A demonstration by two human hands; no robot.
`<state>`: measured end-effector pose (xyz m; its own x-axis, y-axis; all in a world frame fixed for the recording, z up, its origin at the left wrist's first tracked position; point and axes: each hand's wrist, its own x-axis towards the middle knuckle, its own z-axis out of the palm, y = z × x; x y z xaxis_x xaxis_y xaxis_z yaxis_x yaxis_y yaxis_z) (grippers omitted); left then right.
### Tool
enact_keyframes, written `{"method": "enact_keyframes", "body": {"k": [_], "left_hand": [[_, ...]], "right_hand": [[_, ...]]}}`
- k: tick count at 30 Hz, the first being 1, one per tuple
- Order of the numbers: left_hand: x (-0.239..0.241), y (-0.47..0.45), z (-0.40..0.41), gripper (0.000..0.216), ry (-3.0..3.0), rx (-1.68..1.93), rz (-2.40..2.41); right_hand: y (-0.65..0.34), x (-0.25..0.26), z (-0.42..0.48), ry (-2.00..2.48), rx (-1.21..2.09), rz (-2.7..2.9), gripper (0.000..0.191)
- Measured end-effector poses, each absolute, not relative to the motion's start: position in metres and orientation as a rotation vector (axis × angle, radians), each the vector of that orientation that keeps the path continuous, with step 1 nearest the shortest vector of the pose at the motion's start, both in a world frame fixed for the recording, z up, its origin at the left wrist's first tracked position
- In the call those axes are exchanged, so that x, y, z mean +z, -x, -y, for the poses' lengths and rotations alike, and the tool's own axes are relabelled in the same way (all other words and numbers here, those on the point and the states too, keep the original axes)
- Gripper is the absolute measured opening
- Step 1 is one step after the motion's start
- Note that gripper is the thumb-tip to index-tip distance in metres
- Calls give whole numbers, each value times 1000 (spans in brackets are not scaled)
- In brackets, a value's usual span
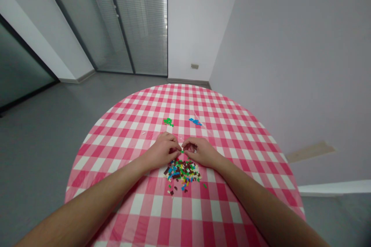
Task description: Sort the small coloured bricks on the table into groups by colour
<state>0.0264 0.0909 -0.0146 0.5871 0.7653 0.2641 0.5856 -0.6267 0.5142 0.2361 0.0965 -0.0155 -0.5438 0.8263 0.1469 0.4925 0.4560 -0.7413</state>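
A tiny green toy brick (182, 151) sits between the fingertips of both hands, just above a mixed pile. My left hand (162, 149) pinches it from the left, thumb and fingers closed together. From the other side, the thumb and fingertips of my right hand (203, 152) close on it too. Right below the fingers lies the pile of small bricks (183, 170), in brown, green, blue, yellow and white. Beyond the hands are a small heap of green bricks (168, 121) and, to its right, a small heap of blue bricks (195, 122).
A red-and-white checked cloth (179, 104) covers the round table. One loose green brick (205, 186) lies to the right of the pile. Glass panels with blinds (139, 27) stand behind the table, and a pale wall (304, 65) rises on the right.
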Motion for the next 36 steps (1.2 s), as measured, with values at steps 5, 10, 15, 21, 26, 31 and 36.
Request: {"method": "enact_keyframes", "body": {"k": [5,10,15,21,26,31,36], "left_hand": [[-13,-26,-89,11,-2446,673,-1123],[-11,-27,-88,7,-2469,669,-1127],[-10,-30,-89,5,-2464,648,-1161],[-16,-32,-90,9,-2502,632,-1133],[-17,-31,-92,10,-2520,656,-1132],[-15,-5,-114,14,-2423,823,-1437],[-19,25,-138,21,-2247,803,-1861]], "right_hand": [[-236,-16,-97,1097,899,2201,15],[-236,-17,-98,1098,861,2205,14],[-236,-19,-99,1085,858,2201,14],[-235,-18,-98,1098,898,2194,12],[-236,-18,-98,1110,912,2169,10],[-237,-16,-98,1140,937,2165,9],[-238,-16,-98,1123,957,2154,9]]}}
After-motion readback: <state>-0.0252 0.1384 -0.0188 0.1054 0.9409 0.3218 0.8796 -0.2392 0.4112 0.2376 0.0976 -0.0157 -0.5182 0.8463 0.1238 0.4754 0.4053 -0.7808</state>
